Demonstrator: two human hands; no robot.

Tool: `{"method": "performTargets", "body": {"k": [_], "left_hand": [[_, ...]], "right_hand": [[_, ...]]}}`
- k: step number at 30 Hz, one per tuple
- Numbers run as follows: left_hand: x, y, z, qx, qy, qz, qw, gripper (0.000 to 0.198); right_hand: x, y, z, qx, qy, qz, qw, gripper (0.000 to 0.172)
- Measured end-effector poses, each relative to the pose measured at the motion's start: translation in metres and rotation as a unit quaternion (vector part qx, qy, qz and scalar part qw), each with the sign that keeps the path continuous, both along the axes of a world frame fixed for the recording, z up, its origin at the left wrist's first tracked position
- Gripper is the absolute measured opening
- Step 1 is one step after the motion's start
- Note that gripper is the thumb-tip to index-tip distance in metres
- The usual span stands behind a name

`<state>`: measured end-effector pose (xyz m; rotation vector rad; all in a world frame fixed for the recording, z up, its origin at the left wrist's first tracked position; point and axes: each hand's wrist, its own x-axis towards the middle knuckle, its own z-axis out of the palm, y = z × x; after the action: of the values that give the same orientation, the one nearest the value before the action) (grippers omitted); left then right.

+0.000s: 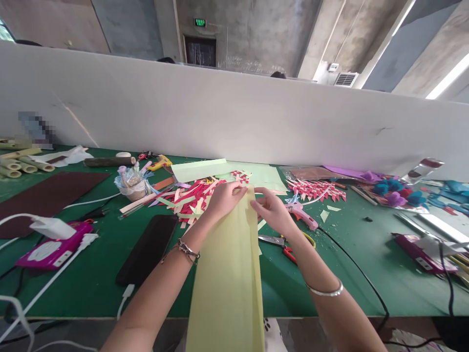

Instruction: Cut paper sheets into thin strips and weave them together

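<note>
A long yellow-green sheet of paper (227, 283) runs from the table out over its front edge, with a narrow fold along its right side. At its far end my left hand (226, 198) pinches the top edge, fingertips closed on the paper. My right hand (273, 208) has its fingers curled against the far right corner, gripping the folded edge. Just beyond my left hand lies a pile of red, pink and pale green paper strips (190, 195). Partly hidden under my right forearm are scissors (273, 239) with red and yellow handles. A pink glue gun (302, 215) lies near my right wrist.
A black phone (150, 249) lies to the left, beside a magenta power strip (54, 249) with white cables. Pale green sheets (252, 173) and a red-and-white woven piece (317, 189) lie farther back. Another magenta power strip (421, 252) is at right. A white partition (234, 117) borders the table.
</note>
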<state>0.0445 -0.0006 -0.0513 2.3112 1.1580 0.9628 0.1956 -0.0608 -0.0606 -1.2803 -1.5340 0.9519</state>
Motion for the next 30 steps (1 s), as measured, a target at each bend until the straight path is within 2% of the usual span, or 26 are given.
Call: {"method": "performTargets", "body": {"k": [2, 5, 13, 22, 30], "left_hand": [[0.004, 0.004, -0.002, -0.026, -0.014, -0.032, 0.999, 0.035], [0.006, 0.011, -0.003, -0.052, -0.039, -0.052, 0.997, 0.036], [-0.002, 0.031, -0.004, -0.106, -0.114, -0.024, 0.988, 0.044], [-0.015, 0.041, -0.004, -0.134, -0.146, -0.03, 0.98, 0.045], [-0.015, 0.045, -0.005, -0.116, -0.156, -0.022, 0.981, 0.041]], "right_hand": [[0.002, 0.01, 0.002, -0.016, 0.029, -0.005, 0.999, 0.025], [0.002, 0.026, 0.006, -0.018, 0.032, -0.008, 0.999, 0.028], [-0.009, 0.055, 0.014, -0.022, 0.042, 0.004, 0.999, 0.027], [-0.027, 0.062, 0.008, -0.025, 0.083, 0.016, 0.996, 0.031], [-0.029, 0.064, 0.003, -0.028, 0.083, -0.003, 0.996, 0.033]]}}
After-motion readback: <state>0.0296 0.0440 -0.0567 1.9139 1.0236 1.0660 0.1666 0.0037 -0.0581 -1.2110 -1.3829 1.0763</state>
